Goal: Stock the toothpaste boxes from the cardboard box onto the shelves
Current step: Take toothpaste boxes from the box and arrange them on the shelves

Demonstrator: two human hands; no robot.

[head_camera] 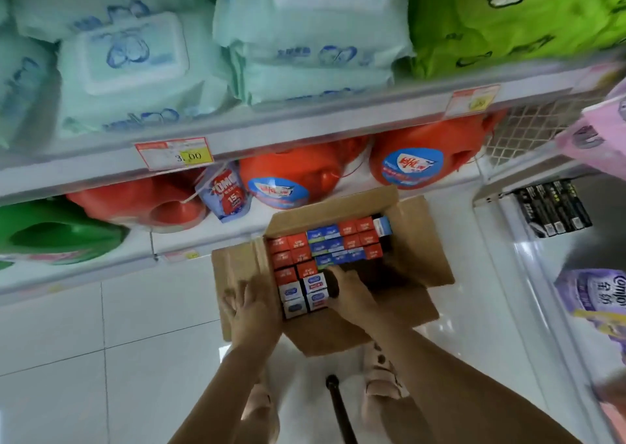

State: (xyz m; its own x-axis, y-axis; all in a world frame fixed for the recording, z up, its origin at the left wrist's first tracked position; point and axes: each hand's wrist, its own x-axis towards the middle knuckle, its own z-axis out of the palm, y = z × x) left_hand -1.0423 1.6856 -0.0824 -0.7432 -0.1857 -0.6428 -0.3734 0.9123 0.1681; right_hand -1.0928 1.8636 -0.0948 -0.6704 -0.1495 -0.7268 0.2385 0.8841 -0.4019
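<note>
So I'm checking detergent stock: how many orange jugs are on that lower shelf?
3 orange jugs, all on the lower shelf: one at the left next to the green jug, one in the middle, one at the right. Others may be hidden behind them.

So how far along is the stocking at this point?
Early. Done: nothing clearly; the cardboard box looks nearly full of red, blue and white toothpaste boxes, and whether the black boxes on the right-hand shelf came from it is unclear. In hand: the left hand rests on the box's left flap, the right hand reaches inside by a dark gap, grip unclear. Left: nearly every box.
</note>
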